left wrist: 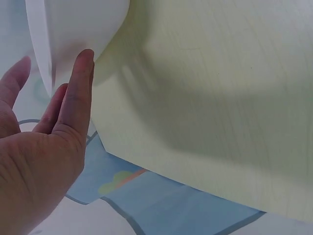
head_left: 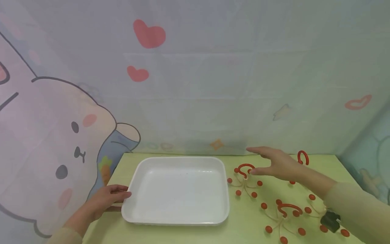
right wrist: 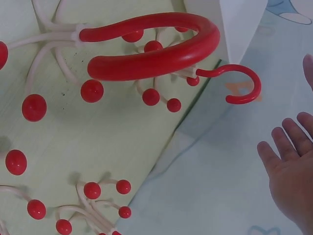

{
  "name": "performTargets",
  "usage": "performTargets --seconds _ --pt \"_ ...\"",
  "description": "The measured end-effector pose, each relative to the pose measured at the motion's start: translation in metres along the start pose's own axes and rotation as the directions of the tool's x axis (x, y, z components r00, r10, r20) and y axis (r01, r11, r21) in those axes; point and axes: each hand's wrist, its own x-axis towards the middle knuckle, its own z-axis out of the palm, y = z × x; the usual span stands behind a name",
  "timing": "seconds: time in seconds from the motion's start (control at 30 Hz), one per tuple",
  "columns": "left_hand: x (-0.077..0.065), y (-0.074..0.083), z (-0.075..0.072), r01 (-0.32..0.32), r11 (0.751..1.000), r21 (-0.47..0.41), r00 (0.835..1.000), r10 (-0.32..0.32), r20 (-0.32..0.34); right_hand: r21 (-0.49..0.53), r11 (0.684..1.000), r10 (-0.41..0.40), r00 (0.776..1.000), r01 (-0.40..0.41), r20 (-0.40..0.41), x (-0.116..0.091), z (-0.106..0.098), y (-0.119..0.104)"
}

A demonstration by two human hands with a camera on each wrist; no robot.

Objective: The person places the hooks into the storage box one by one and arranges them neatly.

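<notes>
Pale green table stands before a pastel backdrop printed with hearts and a rabbit, and on it a white tray lies at the centre. At the tray's 8 o'clock corner the left hand rests with straight, relaxed fingers against the rim, gripping nothing. At the tray's 3 o'clock the right hand hovers with fingers spread wide and holds nothing, just above a red-hooked hanger with cream arms and red ball tips, while two more hangers lie at its 5 o'clock and a third red hook shows behind the wrist.
</notes>
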Motion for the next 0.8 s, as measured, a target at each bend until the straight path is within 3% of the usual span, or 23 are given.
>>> performTargets --seconds 0.43,0.8 --pt "0.002 -0.011 0.003 -0.015 0.999 -0.029 1.0 0.015 -0.015 0.062 0.998 -0.001 1.0 0.001 0.002 0.012 0.016 0.013" --pt "0.002 -0.011 0.0 -0.016 0.998 -0.064 1.0 0.016 0.011 0.136 0.991 0.017 1.0 -0.019 0.014 0.017 0.026 0.021"
